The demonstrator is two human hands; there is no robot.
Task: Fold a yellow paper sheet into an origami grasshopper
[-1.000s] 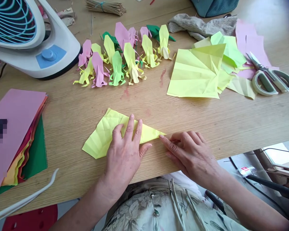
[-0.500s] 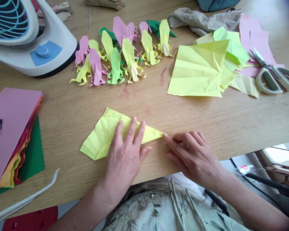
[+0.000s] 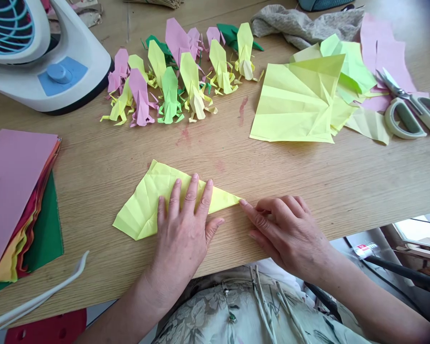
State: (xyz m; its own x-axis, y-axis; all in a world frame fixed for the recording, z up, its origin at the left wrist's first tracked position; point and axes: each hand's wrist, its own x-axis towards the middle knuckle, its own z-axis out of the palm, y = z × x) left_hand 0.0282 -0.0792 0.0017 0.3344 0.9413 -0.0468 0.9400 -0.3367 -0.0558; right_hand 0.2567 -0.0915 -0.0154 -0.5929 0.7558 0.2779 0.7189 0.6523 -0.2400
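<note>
A creased yellow paper sheet (image 3: 146, 200), folded to a point on its right, lies on the wooden table (image 3: 308, 177) near the front edge. My left hand (image 3: 182, 224) lies flat on it with fingers stretched out, pressing it down. To the right, my right hand (image 3: 286, 229) rests on the table with its index fingertip touching the paper's pointed tip; its other fingers are curled under.
Several folded paper insects (image 3: 172, 76) in pink, yellow and green stand at the back. Larger creased yellow sheets (image 3: 294, 105), pink paper and scissors (image 3: 412, 110) lie back right. A coloured paper stack (image 3: 14, 191) sits left, a white fan base (image 3: 53, 71) back left, a grey cloth (image 3: 301, 26) behind.
My left hand slid slightly left along the yellow paper, and the paper shifted a little left. The right fingertip stays at the tip.
</note>
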